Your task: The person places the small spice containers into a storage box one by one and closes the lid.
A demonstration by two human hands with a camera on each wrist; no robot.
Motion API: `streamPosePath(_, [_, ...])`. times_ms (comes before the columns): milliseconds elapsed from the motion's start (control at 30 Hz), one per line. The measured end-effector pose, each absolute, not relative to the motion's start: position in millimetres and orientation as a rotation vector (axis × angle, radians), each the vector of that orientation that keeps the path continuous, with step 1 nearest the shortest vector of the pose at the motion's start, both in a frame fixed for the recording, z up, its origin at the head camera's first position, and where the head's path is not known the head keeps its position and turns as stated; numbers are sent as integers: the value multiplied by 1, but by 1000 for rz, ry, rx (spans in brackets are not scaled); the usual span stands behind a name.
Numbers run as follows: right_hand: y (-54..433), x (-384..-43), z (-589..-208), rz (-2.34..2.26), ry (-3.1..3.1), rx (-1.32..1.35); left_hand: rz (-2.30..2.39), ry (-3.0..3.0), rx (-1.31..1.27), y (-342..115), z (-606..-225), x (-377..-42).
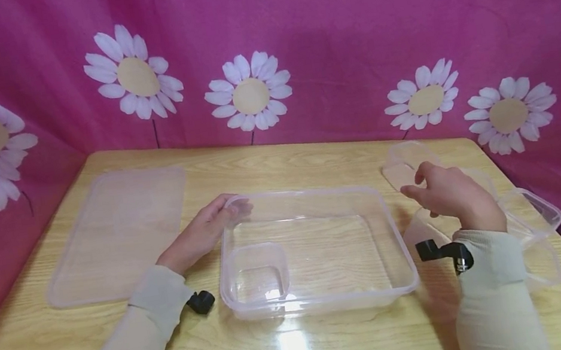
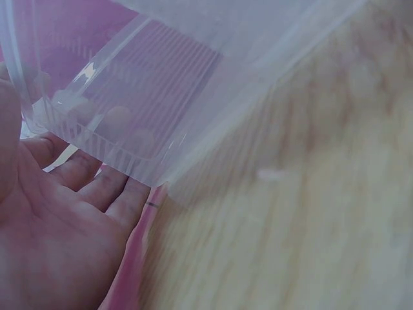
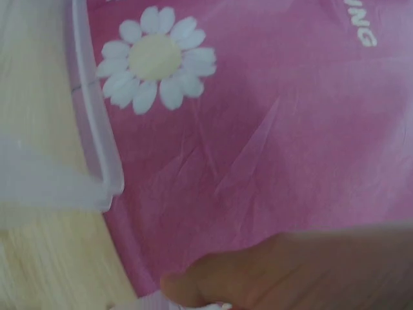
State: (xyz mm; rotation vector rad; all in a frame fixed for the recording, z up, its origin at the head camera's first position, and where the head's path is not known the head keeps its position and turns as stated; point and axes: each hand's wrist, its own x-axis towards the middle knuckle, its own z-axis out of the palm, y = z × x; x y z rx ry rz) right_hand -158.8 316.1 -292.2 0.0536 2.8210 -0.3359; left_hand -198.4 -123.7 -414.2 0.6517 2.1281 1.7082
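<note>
A large clear plastic food container (image 1: 326,300) stands lidless in the middle of the table. My left hand (image 1: 205,228) holds its far left corner; in the left wrist view, that hand's fingers (image 2: 97,181) lie against the ribbed wall (image 2: 174,71). Inside the near left corner sits a small clear square container (image 1: 256,251). Over at the right, my right hand (image 1: 444,196) hovers palm down above a group of small clear containers, fingers bent and apart. I see nothing between them in the head view. The right wrist view shows only part of this hand (image 3: 258,278).
A large translucent lid (image 1: 121,235) lies flat on the left of the table. Several small clear containers crowd the right side, one (image 1: 533,213) close to the table's edge and another (image 1: 408,156) near the back. A pink daisy-patterned cloth (image 1: 320,42) hangs behind.
</note>
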Motion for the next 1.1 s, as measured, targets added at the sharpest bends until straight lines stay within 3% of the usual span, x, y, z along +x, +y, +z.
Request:
streamPosePath(333, [322, -165, -301, -350, 2725, 260, 1711, 2132, 656, -125, -412, -199])
streamPosePath(767, [313, -171, -302, -418, 2735, 195, 1722, 2133, 654, -126, -415, -201])
streamPosePath(1100, [308, -170, -304, -444, 2718, 318, 1725, 2126, 653, -126, -416, -201])
